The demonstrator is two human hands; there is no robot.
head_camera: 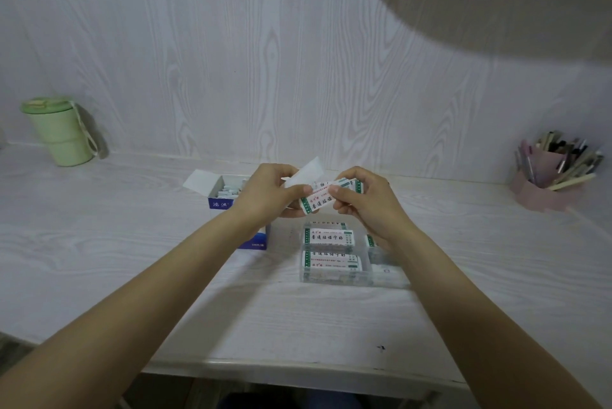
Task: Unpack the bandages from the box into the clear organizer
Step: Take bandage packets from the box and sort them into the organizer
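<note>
Your left hand (265, 191) and right hand (362, 196) both pinch one bandage pack (326, 198) above the organizer (334, 277); a loose grip could drop it onto the counter (132, 259).

Home desk (99, 243), pen holder (546, 183), cup (63, 133)

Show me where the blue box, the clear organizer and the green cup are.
blue box (221, 202), head view, front wall.
clear organizer (334, 280), head view, near wall.
green cup (63, 140), head view, side of body.
</note>
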